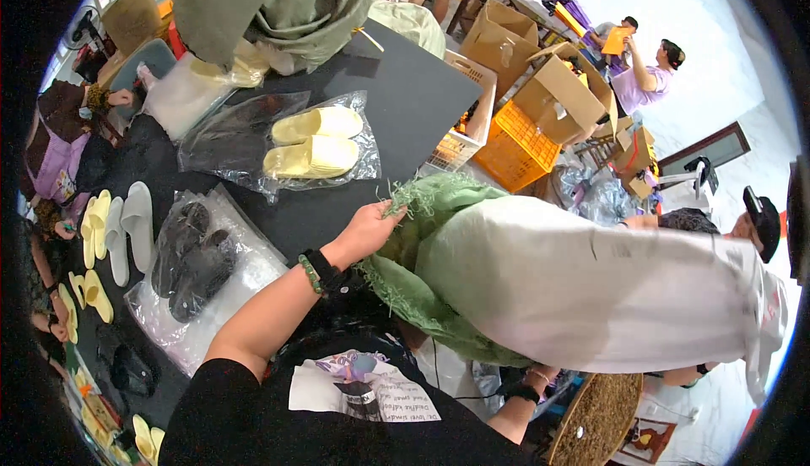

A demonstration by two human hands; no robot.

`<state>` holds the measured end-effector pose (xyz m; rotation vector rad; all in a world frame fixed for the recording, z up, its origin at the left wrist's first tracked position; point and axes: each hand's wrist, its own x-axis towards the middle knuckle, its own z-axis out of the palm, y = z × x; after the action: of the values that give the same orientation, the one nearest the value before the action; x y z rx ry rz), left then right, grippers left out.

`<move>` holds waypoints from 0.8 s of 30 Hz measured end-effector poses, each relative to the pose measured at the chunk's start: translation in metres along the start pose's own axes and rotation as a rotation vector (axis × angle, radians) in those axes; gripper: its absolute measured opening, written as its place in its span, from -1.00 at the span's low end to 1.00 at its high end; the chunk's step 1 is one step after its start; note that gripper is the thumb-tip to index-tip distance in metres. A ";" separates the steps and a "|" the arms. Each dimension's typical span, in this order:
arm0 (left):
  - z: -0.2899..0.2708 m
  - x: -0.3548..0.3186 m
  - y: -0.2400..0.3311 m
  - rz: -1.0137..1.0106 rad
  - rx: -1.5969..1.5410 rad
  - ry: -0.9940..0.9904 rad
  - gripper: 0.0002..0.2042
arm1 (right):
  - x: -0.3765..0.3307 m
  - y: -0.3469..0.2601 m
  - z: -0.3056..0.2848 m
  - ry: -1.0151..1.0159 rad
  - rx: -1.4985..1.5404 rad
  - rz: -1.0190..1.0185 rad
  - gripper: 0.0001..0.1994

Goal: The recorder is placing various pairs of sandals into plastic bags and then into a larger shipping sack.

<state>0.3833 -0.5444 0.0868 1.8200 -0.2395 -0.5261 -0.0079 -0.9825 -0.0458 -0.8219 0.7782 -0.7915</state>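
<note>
Item 1: green woven sacking (405,293), fringed with loose threads, position just right of the black table (413,99). Item 2: white sack (591,272), full-bodied, against the green, reaching farther right from the table. Whether these made 1 joined piece or 2, I could not tell.

Handling, by my judgement: both soft, limp, apt to sag; the white smooth and perhaps slippery, the green rougher and prone to shed threads. Weight uncertain; light if the bulge was only air. Best hold: a thick fold of the green behind the fringe, with 1 hand supporting the white from below.

Left hand (377,224): 1, fingers closed, pinching the frayed green edge beside the table's border. Right hand (542,376): 1, well right of the table, beneath the white sack and partly covered by it; whether it grasped or merely touched, I could not tell.

Surroundings: 2 yellow slippers (316,141), clear-bagged, on the table; dark slippers (198,255), also bagged, on its nearer part; 1 orange crate (510,149), right of the table.
</note>
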 end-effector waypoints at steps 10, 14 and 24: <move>0.000 -0.010 -0.002 -0.022 -0.014 -0.078 -0.61 | -0.018 -0.011 -0.010 -0.107 -0.063 0.023 -0.58; 0.008 -0.008 0.003 0.030 -0.071 -0.095 -0.56 | -0.028 -0.017 -0.016 -0.132 -0.078 0.028 -0.58; -0.028 -0.029 -0.038 0.043 -0.258 0.175 -0.69 | -0.051 -0.022 -0.025 -0.163 -0.078 0.023 -0.58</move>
<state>0.3671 -0.4970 0.0644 1.5948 -0.0868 -0.3477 -0.0588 -0.9579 -0.0247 -0.9339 0.6753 -0.6683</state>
